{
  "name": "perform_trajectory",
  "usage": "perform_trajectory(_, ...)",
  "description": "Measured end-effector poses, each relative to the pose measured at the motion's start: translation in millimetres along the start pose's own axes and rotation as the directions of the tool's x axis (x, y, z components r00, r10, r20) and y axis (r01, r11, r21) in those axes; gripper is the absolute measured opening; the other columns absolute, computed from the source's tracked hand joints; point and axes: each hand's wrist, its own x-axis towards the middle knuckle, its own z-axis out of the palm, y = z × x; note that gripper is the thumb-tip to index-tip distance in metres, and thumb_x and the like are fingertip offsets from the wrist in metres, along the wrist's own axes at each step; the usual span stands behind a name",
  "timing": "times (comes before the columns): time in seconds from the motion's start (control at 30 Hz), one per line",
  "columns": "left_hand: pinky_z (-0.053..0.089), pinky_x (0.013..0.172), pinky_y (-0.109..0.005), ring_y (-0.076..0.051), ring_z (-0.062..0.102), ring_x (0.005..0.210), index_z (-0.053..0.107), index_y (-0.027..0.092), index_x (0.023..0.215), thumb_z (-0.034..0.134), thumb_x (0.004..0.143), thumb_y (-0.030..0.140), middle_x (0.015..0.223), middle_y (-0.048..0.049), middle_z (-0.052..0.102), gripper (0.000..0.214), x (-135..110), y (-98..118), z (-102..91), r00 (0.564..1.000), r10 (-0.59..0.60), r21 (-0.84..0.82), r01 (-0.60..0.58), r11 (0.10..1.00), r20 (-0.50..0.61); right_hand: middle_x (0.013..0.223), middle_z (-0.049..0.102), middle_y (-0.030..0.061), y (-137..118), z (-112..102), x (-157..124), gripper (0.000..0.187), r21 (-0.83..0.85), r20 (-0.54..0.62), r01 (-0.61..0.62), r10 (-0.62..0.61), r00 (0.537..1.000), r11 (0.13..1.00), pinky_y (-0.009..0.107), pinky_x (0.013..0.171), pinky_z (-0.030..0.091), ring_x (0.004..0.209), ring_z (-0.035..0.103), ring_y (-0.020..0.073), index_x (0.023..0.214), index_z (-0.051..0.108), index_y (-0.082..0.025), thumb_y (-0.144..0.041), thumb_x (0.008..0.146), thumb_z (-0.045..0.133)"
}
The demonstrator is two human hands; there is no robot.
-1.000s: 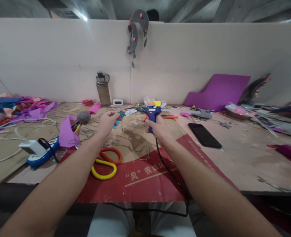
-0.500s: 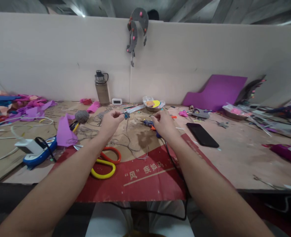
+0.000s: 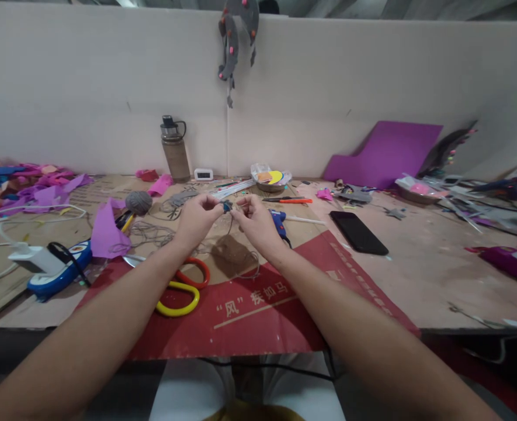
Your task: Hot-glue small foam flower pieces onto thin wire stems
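My left hand [image 3: 195,217] and my right hand [image 3: 254,222] meet above the cardboard-covered table [image 3: 416,269], fingers pinched together on a small blue-grey piece [image 3: 227,206] with grey string hanging from it. The blue glue gun [image 3: 278,223] lies on the table just right of my right hand, its black cord running toward me. Scissors with red and yellow handles [image 3: 183,286] lie under my left forearm. A ball of grey yarn [image 3: 138,202] sits to the left of my left hand.
A brown water bottle [image 3: 174,151] and a small white clock [image 3: 203,174] stand at the back wall. A black phone [image 3: 357,232] lies to the right. Purple felt scraps [image 3: 43,190], a white charger [image 3: 34,257] and cables fill the left. A purple sheet [image 3: 385,155] leans far right.
My right hand set the glue gun down on the table and moved left to join my left hand on the small piece. The view tilted slightly down.
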Motion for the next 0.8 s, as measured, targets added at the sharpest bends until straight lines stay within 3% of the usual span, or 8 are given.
perform_trajectory(0.1,0.033,0.050,-0.024,-0.010,0.045,0.050,0.060,0.018,0.068,0.065,0.067,0.026,0.055,0.0014,0.056,0.010,-1.1,1.7,2.9,0.997,-0.070,-0.101,0.073,0.992,0.033,0.066,0.046,-0.0042,-4.1,-9.2,-0.2,0.008,-0.254,-0.017,0.149,-0.158,0.987,0.956,0.027,0.063,0.037,0.063,0.044,0.0116,0.081,0.058,-0.020,-0.028,0.080,0.057)
perform_trajectory(0.2,0.032,0.048,-0.024,-0.010,0.043,0.046,0.058,0.018,0.067,0.066,0.066,0.026,0.052,0.0022,0.054,0.011,-2.7,6.5,4.7,0.991,-0.124,-0.165,0.131,0.978,0.048,0.073,0.051,-0.0018,-6.2,-9.2,-1.2,0.013,-0.281,-0.048,0.153,-0.173,0.984,0.947,0.029,0.069,0.040,0.069,0.048,0.0129,0.083,0.058,-0.019,-0.031,0.078,0.060)
perform_trajectory(0.33,0.035,0.052,-0.024,-0.011,0.047,0.052,0.059,0.018,0.065,0.067,0.063,0.023,0.057,0.0016,0.056,0.010,-4.3,12.8,4.0,0.992,-0.123,-0.109,0.123,0.986,0.012,0.088,0.057,0.0004,-4.2,2.7,-1.9,0.034,0.059,-0.091,-0.008,0.013,0.996,0.998,0.030,0.073,0.046,0.076,0.058,0.0127,0.090,0.044,-0.021,-0.036,0.071,0.068)
perform_trajectory(0.43,0.038,0.057,-0.023,-0.012,0.052,0.060,0.060,0.018,0.064,0.067,0.062,0.021,0.062,0.0013,0.058,0.008,-5.1,15.9,2.1,0.996,-0.083,-0.029,0.082,0.996,-0.018,0.083,0.058,-0.0029,-4.0,11.5,-3.0,0.042,0.349,0.036,-0.230,0.233,0.972,0.908,0.029,0.069,0.049,0.069,0.061,0.0111,0.093,0.035,-0.024,-0.034,0.069,0.068)
perform_trajectory(0.5,0.038,0.057,-0.023,-0.012,0.052,0.061,0.061,0.018,0.065,0.066,0.063,0.020,0.063,0.0012,0.059,0.006,-5.8,16.9,1.1,0.998,-0.062,-0.001,0.062,0.998,-0.030,0.075,0.055,-0.0065,-4.3,13.3,-3.8,0.040,0.400,0.100,-0.312,0.298,0.949,0.862,0.028,0.064,0.049,0.057,0.056,0.0085,0.093,0.033,-0.024,-0.030,0.071,0.065)
perform_trajectory(0.57,0.038,0.054,-0.023,-0.011,0.051,0.056,0.061,0.018,0.067,0.065,0.065,0.021,0.061,0.0010,0.059,0.006,-6.3,16.8,0.7,0.998,-0.060,-0.010,0.059,0.998,-0.026,0.069,0.052,-0.0084,-3.9,11.2,-4.0,0.034,0.315,0.059,-0.287,0.283,0.957,0.905,0.026,0.056,0.047,0.050,0.049,0.0072,0.092,0.036,-0.024,-0.029,0.072,0.062)
perform_trajectory(0.67,0.036,0.046,-0.023,-0.010,0.048,0.046,0.058,0.018,0.071,0.062,0.069,0.022,0.056,0.0001,0.060,0.006,-6.3,15.2,1.3,0.997,-0.070,-0.057,0.072,0.996,0.034,0.067,0.049,-0.0071,-3.5,3.7,-3.1,0.024,0.062,-0.049,-0.121,0.124,0.991,0.991,0.023,0.052,0.039,0.054,0.047,0.0093,0.091,0.043,-0.023,-0.030,0.075,0.060)
perform_trajectory(0.8,0.042,0.044,-0.024,-0.011,0.053,0.042,0.055,0.017,0.074,0.062,0.072,0.021,0.056,-0.0020,0.063,0.008,-5.7,12.8,3.6,0.991,-0.077,-0.147,0.092,0.985,0.106,0.063,0.045,-0.0051,-9.5,-5.4,-3.0,0.007,-0.160,-0.073,0.064,-0.076,0.994,0.985,0.025,0.058,0.035,0.060,0.042,0.0104,0.080,0.054,-0.020,-0.027,0.079,0.057)
